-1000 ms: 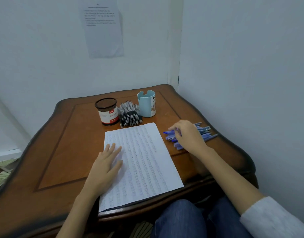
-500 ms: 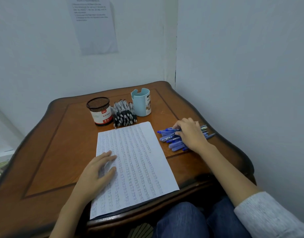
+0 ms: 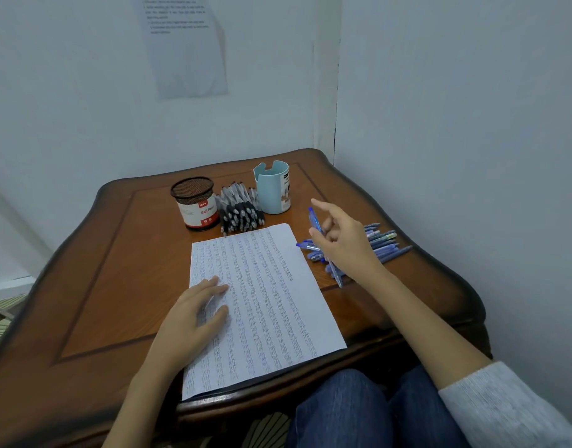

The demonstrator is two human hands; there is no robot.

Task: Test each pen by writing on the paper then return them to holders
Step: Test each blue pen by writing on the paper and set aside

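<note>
A white sheet of paper (image 3: 268,305) covered in rows of writing lies on the wooden table (image 3: 123,270). My left hand (image 3: 194,315) rests flat on the paper's left side. My right hand (image 3: 346,244) is raised above a pile of blue pens (image 3: 384,244) and pinches one blue pen (image 3: 315,221), its tip pointing up and away. A black mesh holder (image 3: 194,202) with a red and white label stands at the back. A light blue holder (image 3: 273,187) stands to its right. A pile of black pens (image 3: 241,211) lies between the two holders.
White walls close in behind and on the right of the table. A printed notice (image 3: 184,43) hangs on the back wall. My knees in blue jeans (image 3: 359,412) sit under the table's near edge.
My right hand has lifted off the blue pen pile with one blue pen in its fingers. My left hand stays on the paper. The camera has tilted slightly.
</note>
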